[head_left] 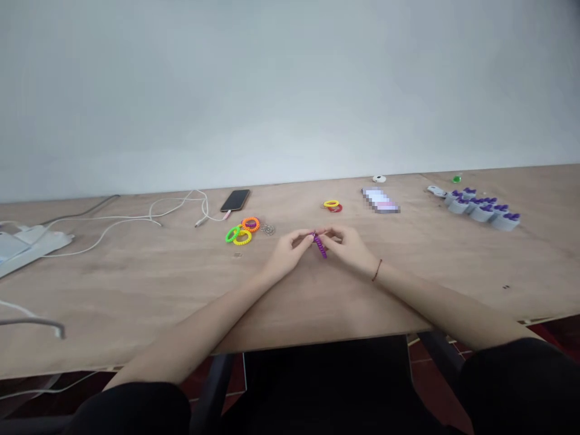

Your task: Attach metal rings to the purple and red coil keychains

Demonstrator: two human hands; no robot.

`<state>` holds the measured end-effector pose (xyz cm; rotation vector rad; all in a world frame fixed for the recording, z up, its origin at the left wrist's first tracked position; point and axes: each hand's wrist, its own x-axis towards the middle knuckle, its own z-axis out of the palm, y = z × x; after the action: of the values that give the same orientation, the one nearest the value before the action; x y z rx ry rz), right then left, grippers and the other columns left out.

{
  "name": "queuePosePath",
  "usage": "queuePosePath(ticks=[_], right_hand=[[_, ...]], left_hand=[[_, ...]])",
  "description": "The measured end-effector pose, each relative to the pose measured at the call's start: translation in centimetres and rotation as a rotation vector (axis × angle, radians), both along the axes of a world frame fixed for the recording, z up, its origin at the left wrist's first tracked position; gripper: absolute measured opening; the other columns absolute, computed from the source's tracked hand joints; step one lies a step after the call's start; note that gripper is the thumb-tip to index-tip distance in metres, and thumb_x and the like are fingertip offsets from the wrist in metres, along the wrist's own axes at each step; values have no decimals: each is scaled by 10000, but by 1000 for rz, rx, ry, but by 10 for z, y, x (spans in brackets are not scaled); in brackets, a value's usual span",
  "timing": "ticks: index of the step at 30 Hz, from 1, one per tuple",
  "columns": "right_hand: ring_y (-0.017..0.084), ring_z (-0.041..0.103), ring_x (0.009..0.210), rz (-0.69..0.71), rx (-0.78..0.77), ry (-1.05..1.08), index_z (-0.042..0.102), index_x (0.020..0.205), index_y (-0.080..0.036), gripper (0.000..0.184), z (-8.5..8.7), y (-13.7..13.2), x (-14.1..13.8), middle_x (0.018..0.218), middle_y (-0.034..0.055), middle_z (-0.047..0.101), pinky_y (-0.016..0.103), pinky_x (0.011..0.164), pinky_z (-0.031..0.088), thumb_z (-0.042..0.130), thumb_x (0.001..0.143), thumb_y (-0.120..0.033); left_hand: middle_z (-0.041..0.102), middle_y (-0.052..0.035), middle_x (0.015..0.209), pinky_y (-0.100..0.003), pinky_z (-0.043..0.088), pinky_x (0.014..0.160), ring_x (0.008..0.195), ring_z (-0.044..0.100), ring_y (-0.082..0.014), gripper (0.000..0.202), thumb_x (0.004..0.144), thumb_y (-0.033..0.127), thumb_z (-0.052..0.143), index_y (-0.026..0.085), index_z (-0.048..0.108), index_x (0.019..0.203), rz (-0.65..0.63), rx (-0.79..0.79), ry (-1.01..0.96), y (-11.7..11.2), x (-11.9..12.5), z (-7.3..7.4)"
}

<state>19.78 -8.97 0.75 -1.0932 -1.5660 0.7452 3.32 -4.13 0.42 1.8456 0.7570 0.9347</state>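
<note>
Between my two hands, just above the middle of the table, hangs a purple spiral coil wristband (320, 246). My left hand (290, 249) pinches its upper end, where a small bit of metal glints; the fingertips hide most of that part. From the other side my right hand (345, 243) is closed on the same end with thumb and fingers. Left of my hands lies a pile of coil wristbands in orange (251, 224), yellow (242, 237) and green (232, 234), with metal split rings (267, 229) beside them. Farther back rest a yellow coil (331, 204) and a red coil (336, 208).
A black phone (235, 200) with a cable plugged in lies at the back left. White cables (154, 208) run to a power strip (40, 244). At the right are a pixelated phone (380, 200), a white earbud case (379, 179) and several grey-white holders with purple tops (483, 211).
</note>
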Motion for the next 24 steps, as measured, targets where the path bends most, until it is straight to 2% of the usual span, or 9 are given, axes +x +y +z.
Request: queuePosePath(ticks=[3, 8, 11, 15, 19, 24], right_hand=[[147, 622, 741, -9, 84, -180, 625, 1020, -193, 246, -1, 1, 5, 884, 49, 674, 261, 647, 499, 514, 824, -291], [144, 595, 724, -2, 250, -471, 650, 957, -205, 213, -2, 5, 15, 858, 36, 673, 262, 649, 467, 470, 848, -236], [149, 580, 711, 29, 266, -516, 638, 977, -200, 223, -3, 6, 17, 859, 42, 663, 271, 645, 447, 460, 843, -211], [151, 563, 690, 23, 230, -480, 634, 962, -197, 229, -1, 4, 14, 825, 43, 650, 273, 639, 434, 439, 848, -225], [150, 547, 673, 28, 193, -448, 642, 878, -186, 205, 2, 1, 11, 775, 39, 639, 266, 624, 420, 447, 834, -232], [134, 524, 637, -7, 103, -320, 609, 750, -165, 186, 1, 0, 6, 703, 18, 610, 244, 584, 397, 444, 807, -227]], left_hand=[[659, -80, 1055, -338, 487, 861, 943, 618, -199, 307, 768, 374, 582, 143, 620, 967, -48, -124, -55, 3, 0, -2], [686, -66, 931, -324, 522, 793, 866, 638, -187, 275, 737, 386, 615, 136, 619, 852, -88, -214, -41, 5, 0, -5], [670, -79, 992, -322, 530, 775, 873, 639, -181, 283, 775, 385, 566, 143, 605, 917, -110, -226, -58, 4, -1, -5], [645, -91, 1064, -328, 517, 822, 934, 625, -185, 344, 760, 322, 595, 156, 563, 1059, -120, -105, -32, 3, -1, -6], [669, -79, 968, -319, 506, 833, 889, 635, -174, 245, 770, 313, 577, 140, 582, 944, -70, 44, 18, -1, 0, -5], [660, -42, 844, -274, 519, 730, 784, 633, -149, 139, 774, 257, 545, 149, 561, 859, 21, 167, 76, -7, 2, 1]])
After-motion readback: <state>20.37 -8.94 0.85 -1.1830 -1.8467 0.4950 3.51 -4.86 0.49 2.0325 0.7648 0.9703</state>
